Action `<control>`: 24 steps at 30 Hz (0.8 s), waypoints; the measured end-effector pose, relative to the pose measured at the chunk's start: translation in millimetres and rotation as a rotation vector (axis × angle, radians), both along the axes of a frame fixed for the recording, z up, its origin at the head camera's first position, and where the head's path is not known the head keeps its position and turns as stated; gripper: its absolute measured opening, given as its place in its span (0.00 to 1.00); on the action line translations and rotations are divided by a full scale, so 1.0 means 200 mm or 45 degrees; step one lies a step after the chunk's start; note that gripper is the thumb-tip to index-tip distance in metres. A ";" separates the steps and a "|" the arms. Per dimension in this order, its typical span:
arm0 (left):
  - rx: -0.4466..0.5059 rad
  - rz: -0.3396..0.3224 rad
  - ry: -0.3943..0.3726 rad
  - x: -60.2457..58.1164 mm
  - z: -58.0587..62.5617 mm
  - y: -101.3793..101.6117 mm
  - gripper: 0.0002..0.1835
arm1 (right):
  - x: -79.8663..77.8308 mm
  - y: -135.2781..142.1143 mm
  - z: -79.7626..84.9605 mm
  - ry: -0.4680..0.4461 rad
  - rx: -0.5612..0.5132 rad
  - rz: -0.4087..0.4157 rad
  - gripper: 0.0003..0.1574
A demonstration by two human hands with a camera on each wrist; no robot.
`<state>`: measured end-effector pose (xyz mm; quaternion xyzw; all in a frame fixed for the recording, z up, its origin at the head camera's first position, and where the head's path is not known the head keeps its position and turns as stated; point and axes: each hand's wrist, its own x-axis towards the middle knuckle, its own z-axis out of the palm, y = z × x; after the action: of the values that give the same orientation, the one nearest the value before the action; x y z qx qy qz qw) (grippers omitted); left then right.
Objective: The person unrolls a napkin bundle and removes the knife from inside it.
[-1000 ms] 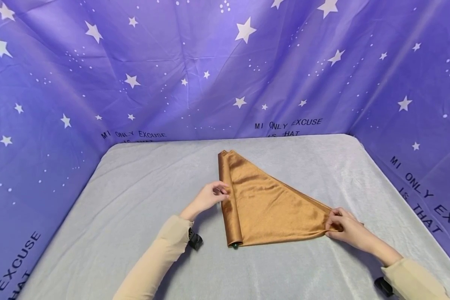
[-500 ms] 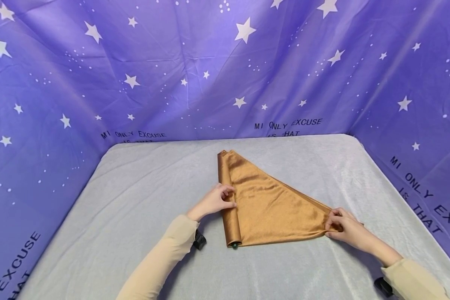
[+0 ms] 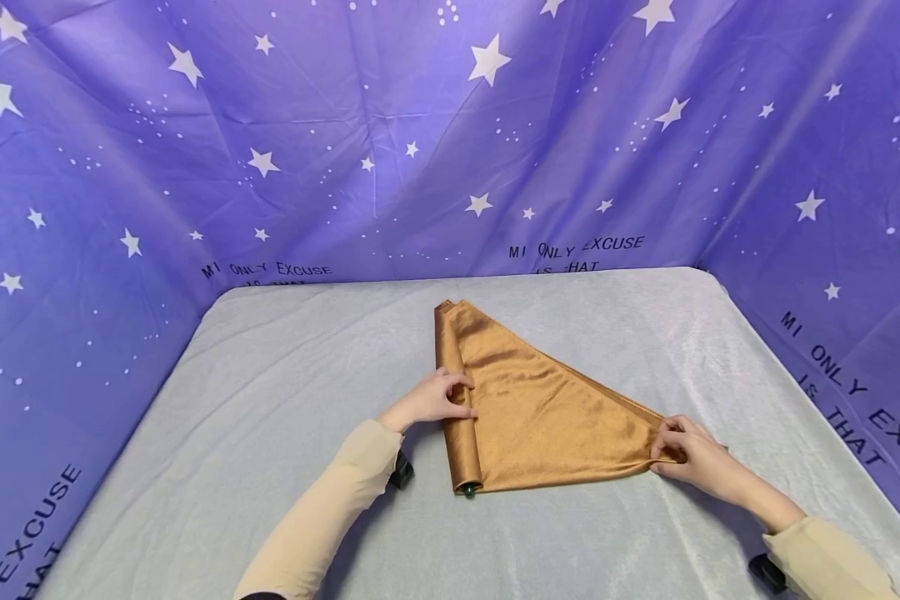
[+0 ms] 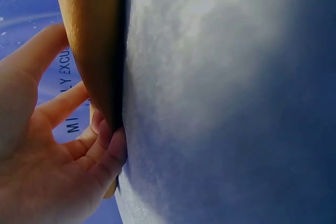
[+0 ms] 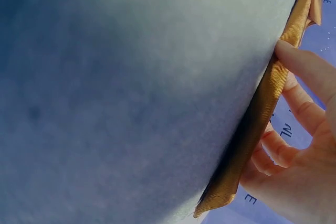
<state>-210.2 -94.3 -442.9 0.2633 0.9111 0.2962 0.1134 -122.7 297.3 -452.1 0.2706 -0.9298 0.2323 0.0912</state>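
Note:
A golden-brown satin cloth [image 3: 551, 417] lies on the table, its left edge wound into a long roll [image 3: 462, 454]. From the near end of this roll a small dark green tip [image 3: 469, 491] pokes out. My left hand [image 3: 433, 397] holds the roll near its middle, thumb and fingers bent around it. In the left wrist view, the fingertips [image 4: 118, 142] reach low beside the rolled cloth [image 4: 94, 30], close to the table. At the cloth's narrow right end, my right hand [image 3: 696, 457] pinches the gathered fabric. The right wrist view shows the thumb on the cloth's edge [image 5: 265, 95].
A pale grey velvety cover [image 3: 270, 392] lies over the table. Purple curtains [image 3: 390, 100] with white stars and black lettering hang behind it and on both sides. Both sleeves are beige, with a black wrist camera [image 3: 767, 573] beneath the right one.
My left hand has moved slightly right, from the roll's left side onto it, with the thumb now across it. The right hand and the cloth have stayed nearly still.

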 end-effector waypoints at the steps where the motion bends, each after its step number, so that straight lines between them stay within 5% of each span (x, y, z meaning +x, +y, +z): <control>1: -0.003 -0.013 -0.001 -0.01 0.00 0.00 0.25 | 0.00 0.00 0.00 0.004 0.000 0.002 0.19; 13: -0.030 -0.140 0.050 -0.06 0.02 -0.01 0.17 | 0.01 0.00 0.00 0.019 -0.007 0.012 0.20; 24: 0.007 -0.069 0.016 -0.05 0.00 -0.02 0.15 | 0.01 0.00 0.01 0.005 -0.001 0.009 0.20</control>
<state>-219.7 -97.6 -442.1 0.2899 0.9035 0.2940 0.1150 -121.5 297.5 -451.1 0.2744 -0.9285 0.2325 0.0921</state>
